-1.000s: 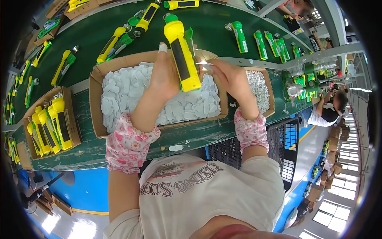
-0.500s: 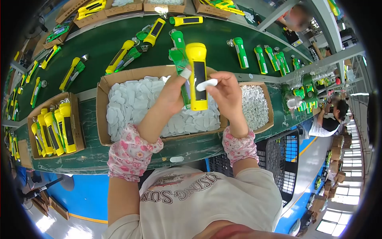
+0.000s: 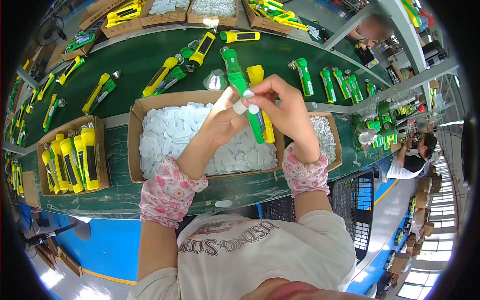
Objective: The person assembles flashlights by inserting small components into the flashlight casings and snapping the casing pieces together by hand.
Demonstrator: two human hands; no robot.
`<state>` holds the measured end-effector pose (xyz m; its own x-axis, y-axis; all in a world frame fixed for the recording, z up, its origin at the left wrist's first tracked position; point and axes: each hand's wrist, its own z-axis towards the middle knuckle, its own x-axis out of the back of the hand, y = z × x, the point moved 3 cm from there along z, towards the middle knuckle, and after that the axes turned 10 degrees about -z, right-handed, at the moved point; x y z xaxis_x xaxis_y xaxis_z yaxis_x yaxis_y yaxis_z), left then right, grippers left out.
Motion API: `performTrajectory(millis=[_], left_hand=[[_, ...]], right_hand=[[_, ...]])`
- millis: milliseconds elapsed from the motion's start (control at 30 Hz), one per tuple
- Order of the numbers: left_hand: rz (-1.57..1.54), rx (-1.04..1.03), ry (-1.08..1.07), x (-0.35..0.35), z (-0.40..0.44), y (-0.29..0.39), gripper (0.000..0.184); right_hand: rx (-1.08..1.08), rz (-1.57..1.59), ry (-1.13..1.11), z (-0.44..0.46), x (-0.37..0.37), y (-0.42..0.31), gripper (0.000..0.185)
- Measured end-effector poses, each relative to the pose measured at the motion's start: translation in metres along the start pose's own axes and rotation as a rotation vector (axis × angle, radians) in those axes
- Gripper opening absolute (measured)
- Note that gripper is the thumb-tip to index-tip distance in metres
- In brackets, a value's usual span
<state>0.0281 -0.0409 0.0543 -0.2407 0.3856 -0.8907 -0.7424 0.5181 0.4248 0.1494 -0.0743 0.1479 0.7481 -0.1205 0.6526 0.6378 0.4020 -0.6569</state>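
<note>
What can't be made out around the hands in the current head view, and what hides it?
Head view:
Yellow casing: middle hidden by the right hand.
White piece: outline partly covered by that hand.
Left hand: most fingertips hidden behind the green casing.
Small boxed pieces: too small to tell apart.

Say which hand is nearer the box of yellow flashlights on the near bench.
Left. The left hand is right of the box, apart from it; the right hand is farther right.

On the green worktop (image 3: 125, 201), a cardboard box (image 3: 135, 145) of white oval plastic pieces (image 3: 175, 130) lies below the hands (image 3: 222, 122). Left stands an open cardboard carton (image 3: 103, 157) of yellow flashlights (image 3: 65, 157), right a cardboard tray (image 3: 338, 142) of small silvery parts (image 3: 326, 137); behind, yellow-and-green flashlights (image 3: 160, 77) lie along a green belt (image 3: 272, 54).
</note>
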Motion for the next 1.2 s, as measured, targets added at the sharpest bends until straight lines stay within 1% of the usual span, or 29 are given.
performTrajectory(millis=[33,67,133,200,233,267,300,333,367,400,467,500,533,567,667,767,833,867,933,967,1033,1067,1100,1167,1200], left_hand=[[0.002,-0.037,0.004,-0.001,-0.001,0.001,0.058],[0.072,-0.022,0.012,-0.002,-0.001,0.003,0.051],[-0.013,-0.047,0.016,0.0,0.0,0.001,0.048],[-0.105,-0.104,0.014,0.006,0.0,0.0,0.043],[-0.16,-0.096,0.01,0.005,0.003,0.003,0.041],[-0.217,-0.088,0.012,0.005,0.005,0.004,0.04],[-0.273,-0.077,0.019,0.005,0.005,0.005,0.038],[-0.235,-0.118,0.132,0.01,0.006,0.001,0.032],[-0.037,-0.142,0.171,0.02,0.007,-0.001,0.032],[0.16,-0.17,0.208,0.022,0.007,0.001,0.033],[0.136,-0.206,0.274,0.027,0.008,0.0,0.032],[0.031,-0.19,0.293,0.029,0.007,0.0,0.031],[-0.075,-0.173,0.309,0.032,0.008,-0.001,0.031],[-0.18,-0.155,0.324,0.034,0.008,-0.001,0.03],[-0.206,-0.229,0.366,0.028,0.006,0.002,0.032],[-0.054,-0.276,0.458,0.033,0.005,0.001,0.03],[-0.018,-0.33,0.474,0.033,0.004,0.001,0.028],[0.002,-0.357,0.482,0.033,0.003,0.002,0.027],[0.084,-0.34,0.53,0.043,0.003,0.0,0.027],[0.126,-0.338,0.558,0.047,0.002,0.0,0.028],[0.229,-0.34,0.652,0.035,-0.003,0.002,0.027],[0.284,-0.35,0.711,0.03,-0.005,0.004,0.027],[0.315,-0.469,0.66,0.031,-0.003,0.005,0.028],[0.144,-0.537,0.535,0.04,0.002,0.003,0.033],[0.17,-0.529,0.533,0.035,0.001,0.006,0.034]], right_hand=[[-0.013,0.032,0.012,-0.002,-0.003,0.003,0.013],[0.126,-0.118,0.059,-0.004,-0.002,0.003,0.02],[0.413,-0.424,0.163,-0.009,0.001,0.002,0.033],[0.139,-0.371,0.242,-0.026,-0.002,-0.002,0.049],[0.009,-0.34,0.271,-0.031,-0.004,0.001,0.057],[-0.005,-0.366,0.136,-0.038,-0.014,0.027,0.067],[0.006,-0.327,0.089,-0.04,-0.022,0.041,0.063],[0.015,-0.285,0.044,-0.041,-0.03,0.048,0.059],[0.028,-0.244,0.002,-0.039,-0.036,0.053,0.056],[-0.052,-0.194,-0.016,-0.038,-0.036,0.052,0.045],[-0.057,-0.12,0.026,-0.033,-0.036,0.059,0.042],[-0.061,-0.083,0.051,-0.03,-0.038,0.065,0.042],[0.008,-0.13,0.103,-0.027,-0.042,0.069,0.039],[0.031,-0.107,0.115,-0.026,-0.045,0.072,0.038],[0.076,-0.048,0.14,-0.021,-0.05,0.073,0.035],[0.055,-0.043,0.124,-0.021,-0.048,0.062,0.034],[0.019,-0.067,0.085,-0.022,-0.049,0.057,0.033],[0.038,-0.087,0.122,-0.024,-0.05,0.053,0.033],[0.081,-0.121,0.194,-0.027,-0.056,0.041,0.032],[0.055,-0.16,0.202,-0.028,-0.057,0.035,0.031],[0.014,-0.223,0.206,-0.031,-0.061,0.023,0.032],[0.06,-0.288,0.231,-0.032,-0.067,0.027,0.034],[0.027,-0.274,0.243,-0.033,-0.069,0.028,0.035],[0.022,-0.293,0.25,-0.033,-0.07,0.028,0.035],[0.037,-0.296,0.224,-0.032,-0.071,0.028,0.036]])
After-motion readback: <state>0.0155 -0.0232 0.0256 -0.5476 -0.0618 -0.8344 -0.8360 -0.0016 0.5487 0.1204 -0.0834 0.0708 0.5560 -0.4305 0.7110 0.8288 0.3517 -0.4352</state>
